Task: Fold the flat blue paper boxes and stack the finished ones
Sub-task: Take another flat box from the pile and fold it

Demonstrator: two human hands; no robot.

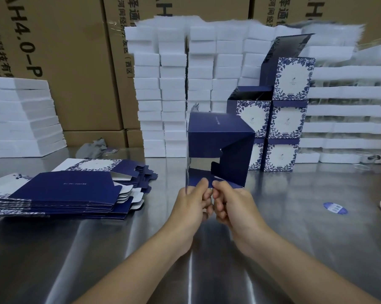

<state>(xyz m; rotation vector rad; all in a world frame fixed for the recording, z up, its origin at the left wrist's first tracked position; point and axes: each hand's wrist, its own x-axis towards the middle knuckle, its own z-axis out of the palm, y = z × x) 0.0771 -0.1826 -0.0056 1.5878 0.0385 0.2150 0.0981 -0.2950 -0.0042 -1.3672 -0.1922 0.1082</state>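
Blue carton [220, 137], opened into a tube, is held upright over the steel desk [294, 227], between the pile of flat blanks [71, 191] and the stack of finished boxes [283, 128]. We find the fingers of the left hand [191, 205] and right hand [231, 205] curled, pinching its near bottom flaps side by side. We judge bottom-closing to be in hand; next, those flaps need tucking and locking before stacking.
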